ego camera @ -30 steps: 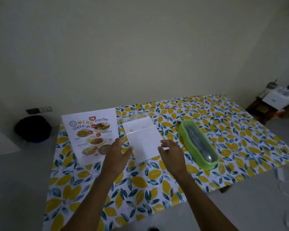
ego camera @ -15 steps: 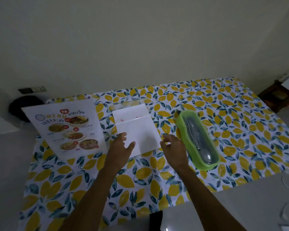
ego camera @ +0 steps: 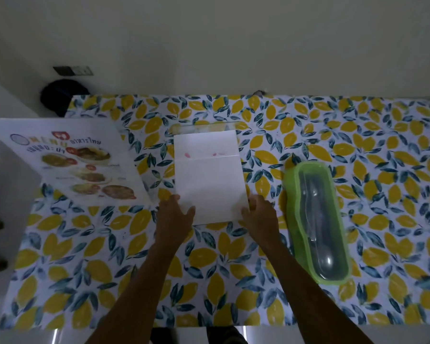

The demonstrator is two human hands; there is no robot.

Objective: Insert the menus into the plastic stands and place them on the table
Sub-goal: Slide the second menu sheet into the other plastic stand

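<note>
A: Head view: describe the blank-side menu (ego camera: 210, 180).
B: White sheet, face down, faint red print showing through near its upper part. It lies flat at the centre of the lemon-patterned surface (ego camera: 382, 150), partly over a clear plastic stand (ego camera: 204, 126).
A: Hands?
B: Left hand (ego camera: 175, 217) and right hand (ego camera: 260, 214) rest at its near corners, fingers loosely spread, thumbs on the sheet.
A: Other items?
B: Printed menu (ego camera: 85, 165) lies left; green cutlery box (ego camera: 317, 219) lies right.

Single head-worn view, steeply down over the table (ego camera: 308, 125), close; dim, perhaps slightly blurred.
</note>
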